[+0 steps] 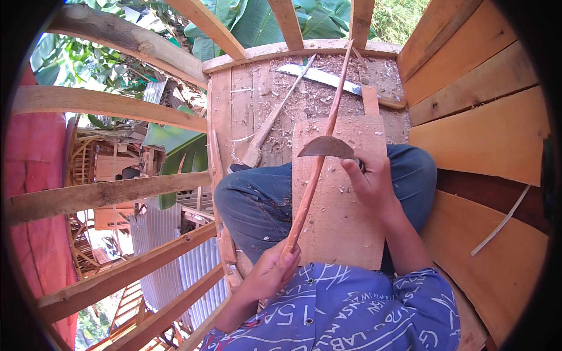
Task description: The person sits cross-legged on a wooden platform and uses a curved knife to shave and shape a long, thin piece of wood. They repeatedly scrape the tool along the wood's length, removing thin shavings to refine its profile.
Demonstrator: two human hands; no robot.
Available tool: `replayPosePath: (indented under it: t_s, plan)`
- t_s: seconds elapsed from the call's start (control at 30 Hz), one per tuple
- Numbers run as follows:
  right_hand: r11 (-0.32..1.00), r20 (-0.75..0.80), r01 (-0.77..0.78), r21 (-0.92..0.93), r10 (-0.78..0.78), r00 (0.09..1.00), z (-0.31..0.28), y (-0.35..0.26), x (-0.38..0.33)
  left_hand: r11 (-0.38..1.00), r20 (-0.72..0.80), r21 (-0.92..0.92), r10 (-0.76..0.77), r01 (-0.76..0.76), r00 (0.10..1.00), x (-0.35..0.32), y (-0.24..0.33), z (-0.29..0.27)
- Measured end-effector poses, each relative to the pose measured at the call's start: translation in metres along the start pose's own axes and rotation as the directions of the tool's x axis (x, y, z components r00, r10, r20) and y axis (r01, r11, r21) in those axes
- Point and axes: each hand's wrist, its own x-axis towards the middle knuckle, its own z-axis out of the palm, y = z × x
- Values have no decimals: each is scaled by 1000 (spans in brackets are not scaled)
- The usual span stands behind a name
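Observation:
My left hand (272, 272) is closed around the near end of a long, thin reddish-brown wooden stick (314, 190). The stick slants up and away across a flat wooden board (345, 228) resting over my lap, and its far tip tapers to a point. In my right hand (373, 182) is a curved knife with a dark, half-moon blade (326, 147). Its blade lies across the stick around mid-length, and most of the handle is hidden in my fingers. Small pale shavings are scattered on the board.
Wood shavings cover the plank floor (257, 82) ahead. On it lie a machete (321, 76) with a wooden handle and a long, tapering tool (272, 120) with a pale wooden end. Slatted rails (111, 192) stand at left; a plank wall (480, 128) rises at right.

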Motion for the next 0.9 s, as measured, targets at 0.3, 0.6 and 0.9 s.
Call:
replayPosePath:
  t_s: [0.3,0.6,0.9]
  plan:
    - [984,30,89,152,-95,995,11,-6,-12,999,14,17,-28,28,1000,0,4,3]
    - [990,-82,34,138,-23,996,-11,7,-3,997,65,-58,-47,51,997,-9,6,-1]
    - [971,144,-126,204,98,985,8,-13,-34,797,-334,603,216,32,917,5,14,-7]
